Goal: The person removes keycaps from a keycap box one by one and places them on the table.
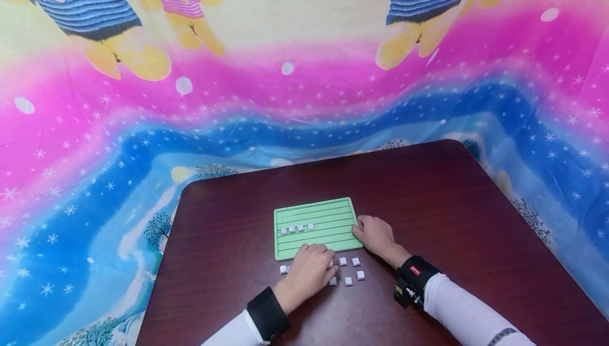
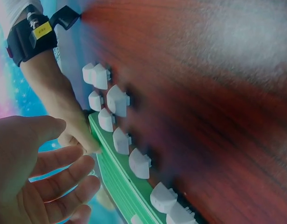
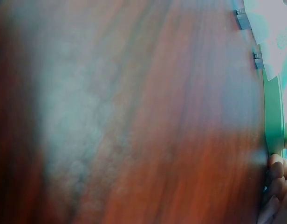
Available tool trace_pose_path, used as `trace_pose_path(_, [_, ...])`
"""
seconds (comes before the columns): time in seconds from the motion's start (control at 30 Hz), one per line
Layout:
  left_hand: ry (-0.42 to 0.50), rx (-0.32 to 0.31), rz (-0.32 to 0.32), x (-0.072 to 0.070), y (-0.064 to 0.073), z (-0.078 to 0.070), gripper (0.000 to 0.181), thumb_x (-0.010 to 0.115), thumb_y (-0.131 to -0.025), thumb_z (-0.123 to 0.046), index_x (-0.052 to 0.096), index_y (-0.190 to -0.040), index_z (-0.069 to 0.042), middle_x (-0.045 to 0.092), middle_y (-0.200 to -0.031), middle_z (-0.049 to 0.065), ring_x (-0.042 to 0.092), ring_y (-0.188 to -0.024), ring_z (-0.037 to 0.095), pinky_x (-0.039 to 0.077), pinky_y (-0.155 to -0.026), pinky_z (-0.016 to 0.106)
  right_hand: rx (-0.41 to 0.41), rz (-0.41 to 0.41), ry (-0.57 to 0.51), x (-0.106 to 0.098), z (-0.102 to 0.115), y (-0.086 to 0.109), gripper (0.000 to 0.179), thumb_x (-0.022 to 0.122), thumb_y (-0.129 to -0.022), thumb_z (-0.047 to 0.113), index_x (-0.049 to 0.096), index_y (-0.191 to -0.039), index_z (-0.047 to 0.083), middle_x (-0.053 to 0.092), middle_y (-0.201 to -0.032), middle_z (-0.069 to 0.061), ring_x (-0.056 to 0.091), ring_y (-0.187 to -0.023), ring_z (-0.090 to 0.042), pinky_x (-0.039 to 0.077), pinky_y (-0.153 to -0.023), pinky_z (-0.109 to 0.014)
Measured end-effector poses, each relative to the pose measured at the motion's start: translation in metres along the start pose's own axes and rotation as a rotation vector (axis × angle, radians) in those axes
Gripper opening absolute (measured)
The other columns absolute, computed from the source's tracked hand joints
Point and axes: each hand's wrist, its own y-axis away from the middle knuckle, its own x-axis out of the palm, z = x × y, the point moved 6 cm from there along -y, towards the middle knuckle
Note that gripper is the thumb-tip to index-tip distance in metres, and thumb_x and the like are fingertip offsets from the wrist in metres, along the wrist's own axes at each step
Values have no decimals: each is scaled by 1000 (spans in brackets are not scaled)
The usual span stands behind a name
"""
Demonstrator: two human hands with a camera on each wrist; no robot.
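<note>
A light-green lined board (image 1: 328, 237) lies on the table, with a short row of white keycaps (image 1: 292, 228) across its left part. My right hand (image 1: 376, 235) holds the board's right edge, thumb on top; the right wrist view shows its curled fingers (image 3: 275, 179) at the board's corner (image 3: 274, 116). My left hand (image 1: 309, 269) hovers over the loose keycaps in front of the board, hiding some of them. In the left wrist view that hand (image 2: 45, 172) has loosely bent, spread fingers, with nothing between them, beside the loose keycaps (image 2: 140, 163).
More loose keycaps (image 1: 356, 262) lie in rough rows on the dark wooden table (image 1: 409, 192), near the board's front edge. A patterned cloth (image 1: 304, 92) hangs behind the table and along its sides. Both wrists wear black straps (image 1: 268, 313).
</note>
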Motion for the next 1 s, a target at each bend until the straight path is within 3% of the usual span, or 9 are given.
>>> trace_pose_path(0.3, [48,-65,2,-2,-5,15,18,75,-89,-37,74,-94,-19,68,-81,-6,66,-77,13,47,-67,30,-2,8,-1,1,1,0,37,62,-91,24,39,-62,18,35,-55,5,32,-49,-13,21,-48,-29])
trace_pose_path(0.63, [37,-95,-21,-5,-10,32,19,74,-90,-35,74,-97,-17,72,-84,-3,69,-78,16,52,-69,34,-13,5,-4,-1,2,1,37,61,-91,23,38,-63,18,33,-56,5,30,-49,-13,19,-48,-28])
trace_pose_path(0.83, [38,-119,-2,-7,-13,41,21,74,-89,-35,73,-97,-15,73,-85,-1,68,-76,19,51,-66,34,-14,-11,-6,-2,2,1,38,61,-90,22,36,-61,18,32,-55,7,29,-49,-11,18,-47,-28])
trace_pose_path(1.0, [47,-139,-29,-10,-16,47,21,76,-88,-34,74,-95,-15,73,-85,0,69,-76,20,50,-65,35,-11,-19,-4,-3,2,1,37,61,-89,22,36,-61,19,33,-54,7,30,-49,-11,19,-47,-28])
